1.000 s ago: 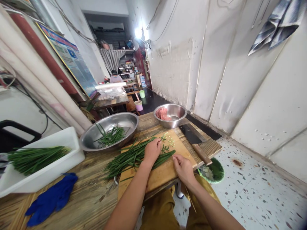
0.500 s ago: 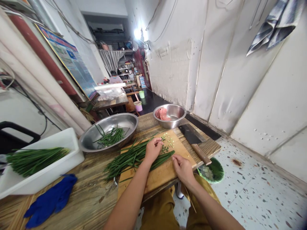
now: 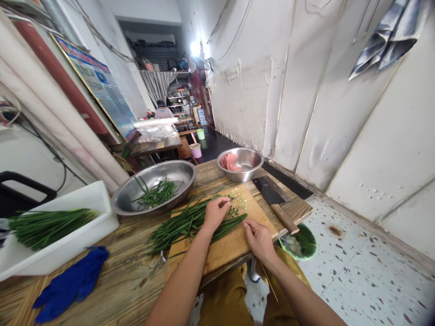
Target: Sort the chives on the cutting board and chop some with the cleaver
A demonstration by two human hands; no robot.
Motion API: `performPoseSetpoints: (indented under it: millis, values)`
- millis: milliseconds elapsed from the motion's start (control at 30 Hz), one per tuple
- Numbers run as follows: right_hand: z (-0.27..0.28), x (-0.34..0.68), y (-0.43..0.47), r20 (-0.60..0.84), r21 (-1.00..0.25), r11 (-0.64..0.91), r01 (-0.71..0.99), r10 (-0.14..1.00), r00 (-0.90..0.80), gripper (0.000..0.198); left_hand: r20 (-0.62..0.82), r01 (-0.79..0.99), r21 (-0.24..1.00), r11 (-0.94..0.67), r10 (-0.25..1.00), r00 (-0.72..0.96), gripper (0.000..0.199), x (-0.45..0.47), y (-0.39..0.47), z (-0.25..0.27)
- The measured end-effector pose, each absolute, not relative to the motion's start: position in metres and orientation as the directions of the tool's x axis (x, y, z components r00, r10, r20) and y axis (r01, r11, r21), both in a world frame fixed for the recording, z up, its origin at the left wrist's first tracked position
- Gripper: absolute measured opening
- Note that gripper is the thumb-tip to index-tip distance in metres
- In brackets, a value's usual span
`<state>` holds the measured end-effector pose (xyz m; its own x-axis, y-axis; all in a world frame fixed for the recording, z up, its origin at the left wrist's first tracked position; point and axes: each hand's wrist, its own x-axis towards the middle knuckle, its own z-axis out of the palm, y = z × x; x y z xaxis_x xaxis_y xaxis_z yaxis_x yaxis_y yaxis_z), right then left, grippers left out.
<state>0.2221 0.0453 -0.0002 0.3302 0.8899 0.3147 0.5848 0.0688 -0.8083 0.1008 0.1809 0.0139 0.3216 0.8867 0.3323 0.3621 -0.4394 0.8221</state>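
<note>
Long green chives (image 3: 185, 226) lie in a bunch across a wooden cutting board (image 3: 260, 213). Small cut pieces (image 3: 238, 201) are scattered on its far part. My left hand (image 3: 217, 213) rests over the bunch, thumb and fingers pinched together beside the cut pieces; what is between them is too small to make out. By the cut ends of the chives, my right hand (image 3: 260, 237) is closed with its fingertips pinched. A thin wooden skewer (image 3: 271, 284) sticks out below that hand and seems held in it. Right of the board lies a cleaver (image 3: 270, 190).
Behind the board stand a large steel basin (image 3: 118, 199) with chives and a steel bowl (image 3: 254, 167) with pink meat slices. At left are a white tub (image 3: 64, 244) of chives and blue gloves (image 3: 73, 283). A green bin (image 3: 309, 244) sits below the table's right edge. A person (image 3: 163, 111) is far back.
Both hands keep nearly the same place and the same pinched shape. The chives and the cleaver stay where they were; the view has shifted very slightly.
</note>
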Motion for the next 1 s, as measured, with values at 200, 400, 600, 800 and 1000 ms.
performPoseSetpoints:
  millis: [200, 400, 600, 800, 1000]
  values:
    - [-0.0003, 0.2222, 0.0458, 0.318, -0.807, 0.072, 0.586, 0.89, 0.328, 0.029, 0.282, 0.335, 0.844, -0.42, 0.877, 0.388, 0.02, 0.1022, 0.1767, 0.0177]
    - [0.0006, 0.2222, 0.0463, 0.314, -0.808, 0.069, 0.585, 0.891, 0.329, 0.029, 0.215, 0.368, 0.845, -0.389, 0.876, 0.432, 0.028, 0.1012, 0.1751, 0.0185]
    - [0.0026, 0.2217, 0.0453, 0.316, -0.805, 0.071, 0.588, 0.892, 0.324, 0.029, 0.254, 0.357, 0.828, -0.432, 0.858, 0.447, 0.028, 0.1006, 0.1759, 0.0169]
    - [0.0008, 0.222, 0.0456, 0.321, -0.802, 0.073, 0.593, 0.889, 0.325, 0.029, 0.282, 0.359, 0.815, -0.456, 0.852, 0.442, 0.027, 0.1016, 0.1766, 0.0155]
    - [-0.0027, 0.2225, 0.046, 0.328, -0.805, 0.088, 0.587, 0.89, 0.316, 0.03, 0.263, 0.357, 0.827, -0.433, 0.861, 0.436, 0.024, 0.1023, 0.1764, 0.0163]
